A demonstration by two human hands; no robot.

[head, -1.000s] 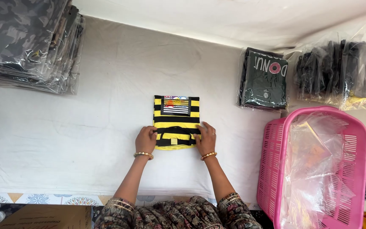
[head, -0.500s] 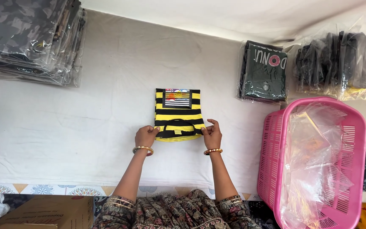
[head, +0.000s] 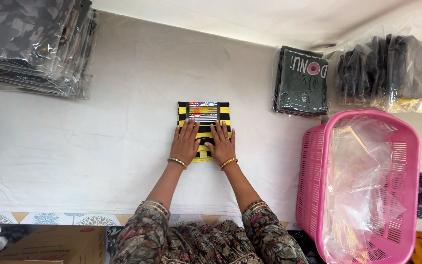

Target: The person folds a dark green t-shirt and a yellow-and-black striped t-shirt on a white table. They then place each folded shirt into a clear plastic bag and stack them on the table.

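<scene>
Folded garment (head: 204,113) at the centre of the table (head: 98,161), both hands on it: left hand (head: 185,142) beside right hand (head: 221,143). Stack of bagged clothes (head: 35,44) far left; bagged packs (head: 301,80) right (behind the basket (head: 313,195)); box (head: 50,244) below the table edge.

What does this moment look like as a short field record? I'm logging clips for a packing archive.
surface: white cloth-covered table
left hand: flat on the folded garment, fingers spread
right hand: flat on the same garment, beside the left
garment: yellow-and-black striped folded garment, lying square on the table
far left: stack of bagged camouflage clothes
far right: bagged dark clothes
near right: pink basket holding clear plastic bags
</scene>
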